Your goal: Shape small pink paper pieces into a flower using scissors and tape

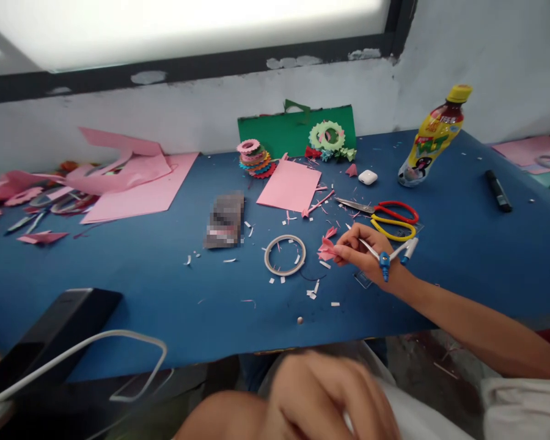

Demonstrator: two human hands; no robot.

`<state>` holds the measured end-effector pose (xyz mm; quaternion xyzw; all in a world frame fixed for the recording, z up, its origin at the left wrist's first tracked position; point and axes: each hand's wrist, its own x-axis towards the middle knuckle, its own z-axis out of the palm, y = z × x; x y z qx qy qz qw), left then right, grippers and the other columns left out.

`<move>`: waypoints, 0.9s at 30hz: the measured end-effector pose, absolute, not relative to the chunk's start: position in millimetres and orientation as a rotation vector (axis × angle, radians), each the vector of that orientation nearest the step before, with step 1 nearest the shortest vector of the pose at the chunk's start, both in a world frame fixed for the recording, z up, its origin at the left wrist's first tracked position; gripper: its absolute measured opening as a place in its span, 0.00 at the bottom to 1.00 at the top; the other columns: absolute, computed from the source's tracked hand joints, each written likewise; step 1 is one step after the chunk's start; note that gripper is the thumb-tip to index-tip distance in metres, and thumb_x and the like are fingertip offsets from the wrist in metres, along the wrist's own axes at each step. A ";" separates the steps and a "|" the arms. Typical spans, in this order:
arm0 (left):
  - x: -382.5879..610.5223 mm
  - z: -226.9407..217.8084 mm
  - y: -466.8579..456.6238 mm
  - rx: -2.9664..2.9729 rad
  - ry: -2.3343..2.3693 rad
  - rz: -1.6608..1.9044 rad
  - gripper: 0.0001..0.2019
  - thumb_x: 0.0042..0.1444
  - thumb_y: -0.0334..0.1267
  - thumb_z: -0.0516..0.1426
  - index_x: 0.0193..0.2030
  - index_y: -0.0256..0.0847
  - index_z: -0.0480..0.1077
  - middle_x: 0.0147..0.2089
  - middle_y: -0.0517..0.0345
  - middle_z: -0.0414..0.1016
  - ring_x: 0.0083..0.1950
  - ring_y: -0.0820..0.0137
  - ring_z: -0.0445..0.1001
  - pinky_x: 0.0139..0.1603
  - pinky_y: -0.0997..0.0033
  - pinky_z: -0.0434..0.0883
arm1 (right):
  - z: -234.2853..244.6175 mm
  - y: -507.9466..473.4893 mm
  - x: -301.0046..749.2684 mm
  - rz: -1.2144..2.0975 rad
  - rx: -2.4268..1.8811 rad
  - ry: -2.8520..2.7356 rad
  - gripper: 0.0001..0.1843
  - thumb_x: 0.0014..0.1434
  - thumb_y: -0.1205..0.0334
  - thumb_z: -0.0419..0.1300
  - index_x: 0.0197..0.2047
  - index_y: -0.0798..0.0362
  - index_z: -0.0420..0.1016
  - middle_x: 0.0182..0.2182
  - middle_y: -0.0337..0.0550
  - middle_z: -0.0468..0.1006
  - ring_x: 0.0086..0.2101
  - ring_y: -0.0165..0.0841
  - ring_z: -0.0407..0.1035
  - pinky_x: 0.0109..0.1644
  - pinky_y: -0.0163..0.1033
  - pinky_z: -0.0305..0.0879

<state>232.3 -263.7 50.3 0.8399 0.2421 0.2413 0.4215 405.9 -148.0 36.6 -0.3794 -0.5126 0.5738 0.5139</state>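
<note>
My right hand (364,253) is closed, thumb and fingers pinching a small folded pink paper flower (326,249) just above the table. A blue-and-white drawing compass (384,260) is tucked in the same hand and sticks out over its back. Behind that hand lie scissors (396,221) with red and yellow handles. Left of it, a roll of narrow tape (267,264) rests flat among paper scraps. In front of the table edge, low in the view, my left hand (325,397) is blurred, with bent fingers whose tips are hidden.
Pink paper sheets (289,185) lie mid-table, beside a stack of scalloped paper rings (255,160). A green paper bag (275,135) leans at the wall. A drink bottle (433,140), a white earphone case (367,177) and a black marker (498,191) stand or lie right. A black device (68,330) is left.
</note>
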 end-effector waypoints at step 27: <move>220.5 59.9 -178.7 0.873 0.967 0.953 0.10 0.46 0.37 0.65 0.37 0.42 0.77 0.29 0.59 0.79 0.25 0.74 0.77 0.18 0.85 0.72 | 52.8 -173.1 400.1 1.665 -0.712 -1.099 0.19 0.46 0.63 0.68 0.22 0.53 0.57 0.26 0.34 0.75 0.23 0.25 0.72 0.24 0.30 0.71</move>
